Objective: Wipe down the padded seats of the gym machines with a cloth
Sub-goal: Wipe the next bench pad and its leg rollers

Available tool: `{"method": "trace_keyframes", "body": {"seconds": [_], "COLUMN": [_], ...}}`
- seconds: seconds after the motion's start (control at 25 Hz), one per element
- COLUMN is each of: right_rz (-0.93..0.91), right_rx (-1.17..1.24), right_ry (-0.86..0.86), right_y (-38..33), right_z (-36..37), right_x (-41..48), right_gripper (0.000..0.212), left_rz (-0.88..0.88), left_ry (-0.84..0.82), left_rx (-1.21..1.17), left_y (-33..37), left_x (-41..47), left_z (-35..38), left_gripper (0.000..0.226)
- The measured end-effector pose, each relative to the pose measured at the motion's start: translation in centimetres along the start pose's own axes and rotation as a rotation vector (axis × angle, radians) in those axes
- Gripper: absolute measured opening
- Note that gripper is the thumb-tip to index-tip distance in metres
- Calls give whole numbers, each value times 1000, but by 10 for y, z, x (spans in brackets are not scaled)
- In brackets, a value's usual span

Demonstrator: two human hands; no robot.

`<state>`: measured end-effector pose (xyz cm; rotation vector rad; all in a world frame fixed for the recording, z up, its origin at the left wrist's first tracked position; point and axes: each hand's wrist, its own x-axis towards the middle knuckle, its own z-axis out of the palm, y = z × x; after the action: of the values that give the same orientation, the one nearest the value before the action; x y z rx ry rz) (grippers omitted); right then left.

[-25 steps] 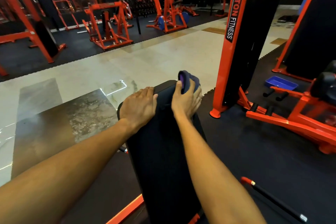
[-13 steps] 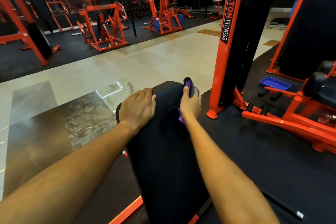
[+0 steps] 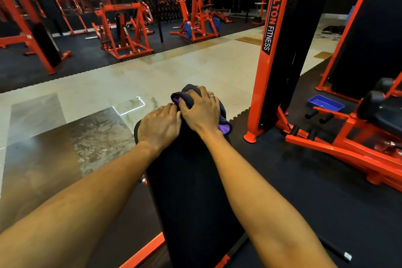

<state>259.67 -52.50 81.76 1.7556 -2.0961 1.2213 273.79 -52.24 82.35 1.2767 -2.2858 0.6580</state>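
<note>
Dark purple-lined cloth [image 3: 224, 126] sits bunched at the far end of the black padded seat [image 3: 191, 191], gripped by the right hand [image 3: 200, 112]; left hand [image 3: 159, 127] rests flat alongside. Wiping appears under way; next, draw it nearward.

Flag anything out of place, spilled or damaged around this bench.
Nothing spilled or damaged shows. Only a blue tray lies loose on the black floor mat beside the orange machine.

Bare forearms [image 3: 87, 202], bare left hand [image 3: 159, 127], thin ring [image 3: 211, 95] on right hand [image 3: 201, 113]
</note>
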Motion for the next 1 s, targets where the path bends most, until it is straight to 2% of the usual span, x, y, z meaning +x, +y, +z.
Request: {"method": "trace_keyframes", "body": {"seconds": [0.12,0.32,0.52,0.64,0.72,0.8,0.92,1.0], "right_rz": [93,467,722,919,924,830,623,573], "right_rx": [44,278,386,423,421,429,439,405], "right_ry": [6,-75,101,126,143,181,225,173], "right_y": [17,51,89,77,49,22,14,31], "right_z": [-4,-8,26,33,34,33,43,52], "right_x": [9,17,-65,-56,-41,-45,-90,-123], "right_gripper": [37,46,52,55,63,69,56,51], "left_rz": [-6,-7,-14,-25,-30,-23,-23,-32], "left_ry": [8,-13,-29,-37,-24,-25,-44,-56], "left_rx": [-5,-18,-24,-21,-10,-6,-12,-33], "left_y": [2,-2,2,1,-1,-1,-1,0], "left_x": [0,-1,1,0,0,0,-1,-2], "left_z": [-1,1,-3,-2,-2,-3,-4,-5], "left_gripper": [30,37,34,41,44,44,40,35]}}
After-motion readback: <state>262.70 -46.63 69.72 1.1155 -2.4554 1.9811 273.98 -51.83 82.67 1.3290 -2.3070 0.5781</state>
